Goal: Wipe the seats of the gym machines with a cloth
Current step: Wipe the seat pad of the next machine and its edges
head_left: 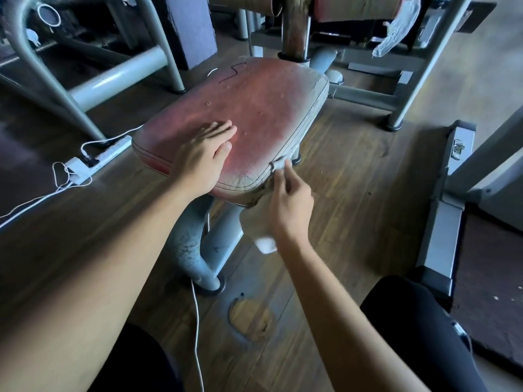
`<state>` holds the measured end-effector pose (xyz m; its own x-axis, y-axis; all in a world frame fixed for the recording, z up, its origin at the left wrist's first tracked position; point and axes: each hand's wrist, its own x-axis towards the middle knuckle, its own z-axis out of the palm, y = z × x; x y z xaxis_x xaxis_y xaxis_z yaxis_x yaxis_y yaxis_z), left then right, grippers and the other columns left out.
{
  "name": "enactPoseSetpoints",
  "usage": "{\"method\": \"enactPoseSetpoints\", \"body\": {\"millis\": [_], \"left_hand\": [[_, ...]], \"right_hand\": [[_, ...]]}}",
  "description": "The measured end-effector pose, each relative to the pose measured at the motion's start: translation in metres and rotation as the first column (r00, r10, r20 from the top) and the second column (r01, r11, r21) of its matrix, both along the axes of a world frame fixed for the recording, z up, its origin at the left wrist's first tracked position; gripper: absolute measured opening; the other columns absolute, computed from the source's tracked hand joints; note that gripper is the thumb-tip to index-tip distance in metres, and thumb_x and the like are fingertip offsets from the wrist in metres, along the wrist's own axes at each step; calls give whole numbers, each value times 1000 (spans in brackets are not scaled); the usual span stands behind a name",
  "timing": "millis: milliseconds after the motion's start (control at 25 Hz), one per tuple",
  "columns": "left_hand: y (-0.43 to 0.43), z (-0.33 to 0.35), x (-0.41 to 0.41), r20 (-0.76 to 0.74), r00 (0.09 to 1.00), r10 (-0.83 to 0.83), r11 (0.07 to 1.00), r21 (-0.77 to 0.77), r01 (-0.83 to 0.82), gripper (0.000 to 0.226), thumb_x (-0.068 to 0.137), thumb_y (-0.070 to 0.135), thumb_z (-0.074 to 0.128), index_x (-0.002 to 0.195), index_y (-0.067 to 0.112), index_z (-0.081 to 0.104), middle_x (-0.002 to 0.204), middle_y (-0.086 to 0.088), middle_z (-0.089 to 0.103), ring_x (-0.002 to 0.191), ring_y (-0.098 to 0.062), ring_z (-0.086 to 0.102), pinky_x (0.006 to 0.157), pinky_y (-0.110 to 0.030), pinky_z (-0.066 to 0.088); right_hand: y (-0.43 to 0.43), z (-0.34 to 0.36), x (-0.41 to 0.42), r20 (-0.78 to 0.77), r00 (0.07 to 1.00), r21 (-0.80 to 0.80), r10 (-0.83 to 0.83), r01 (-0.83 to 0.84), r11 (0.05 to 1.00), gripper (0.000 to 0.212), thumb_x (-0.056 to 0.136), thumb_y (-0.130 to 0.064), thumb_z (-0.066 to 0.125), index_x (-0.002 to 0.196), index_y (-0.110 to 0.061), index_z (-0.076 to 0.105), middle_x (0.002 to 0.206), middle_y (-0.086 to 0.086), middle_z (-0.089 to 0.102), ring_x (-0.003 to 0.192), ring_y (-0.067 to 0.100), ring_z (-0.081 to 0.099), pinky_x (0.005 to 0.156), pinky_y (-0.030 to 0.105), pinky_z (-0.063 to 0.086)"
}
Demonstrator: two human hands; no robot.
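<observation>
A worn red padded seat of a gym machine fills the middle of the head view, cracked along its near and right edges. My left hand lies flat on the seat's near left part, fingers stretched out and holding nothing. My right hand is at the seat's near right corner, fingers closed on a pale grey cloth. The cloth hangs down below the seat edge, and its top touches the corner of the padding.
Grey seat post legs stand under the seat. A white power strip with cables lies on the wooden floor at left. Grey machine frames stand at left and right. My knees show at the bottom.
</observation>
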<state>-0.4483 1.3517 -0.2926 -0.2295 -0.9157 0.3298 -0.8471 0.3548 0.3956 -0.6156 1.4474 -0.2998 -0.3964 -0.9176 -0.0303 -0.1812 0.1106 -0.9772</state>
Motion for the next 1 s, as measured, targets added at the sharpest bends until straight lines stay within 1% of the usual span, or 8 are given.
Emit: {"method": "enactPoseSetpoints", "body": {"millis": [200,360,520,720,880,920,960,1000], "left_hand": [[0,-2,2,-4,1000,-2,1000,-13,2,50,99,30,36,143,16,55,153,2,46,146,-16,37,123,-30,21],[-3,-3,1,-9,1000,9,1000,-26,-9,50,98,31,36,142,18,56,153,4,46,145,-15,37,123,-29,21],[-1,-1,1,4,1000,4,1000,-7,-4,51,97,32,37,144,18,54,154,4,44,146,-15,35,123,-29,20],[1,2,1,26,1000,-15,1000,3,15,52,97,33,39,145,18,52,156,3,42,148,-16,32,122,-25,16],[2,3,1,32,999,-6,1000,18,5,56,95,37,36,146,19,51,157,4,40,148,-16,31,124,-28,17],[2,3,1,33,999,-5,1000,20,5,56,95,38,36,146,19,51,157,4,40,148,-16,31,124,-29,17],[3,3,1,39,999,-9,1000,19,8,55,96,37,36,146,18,50,157,4,40,149,-16,30,124,-29,16],[3,2,0,51,999,-11,1000,13,11,54,97,36,37,146,18,50,157,4,40,149,-16,30,123,-29,16]], "right_hand": [[16,-8,8,-101,988,-60,114,-121,991,19,105,-25,46,104,-10,57,68,-8,58,59,-7,35,68,28,37],[-21,-1,-14,-46,998,-18,39,-40,999,29,105,-21,49,124,-1,60,111,11,73,102,14,60,77,26,42],[31,-2,9,-72,989,-135,129,-138,981,27,106,-18,49,123,3,52,123,-37,29,115,-22,37,76,0,38],[-26,-2,-16,-76,995,-57,65,-69,996,32,105,-18,49,125,7,52,128,14,58,120,18,36,88,29,42],[22,-1,7,-68,993,-153,94,-103,983,27,105,-15,49,124,3,51,123,-22,54,114,-1,29,85,12,44],[23,-4,10,-96,992,-170,80,-96,981,25,105,-16,48,123,0,53,119,-17,60,108,-18,44,78,7,43],[12,-6,9,-139,989,-148,53,-74,986,25,104,-18,48,122,-2,56,114,-8,65,88,-18,55,73,10,41],[-5,-6,4,-156,987,-98,37,-53,994,25,104,-19,47,121,-4,57,109,2,67,101,7,65,71,17,40]]}}
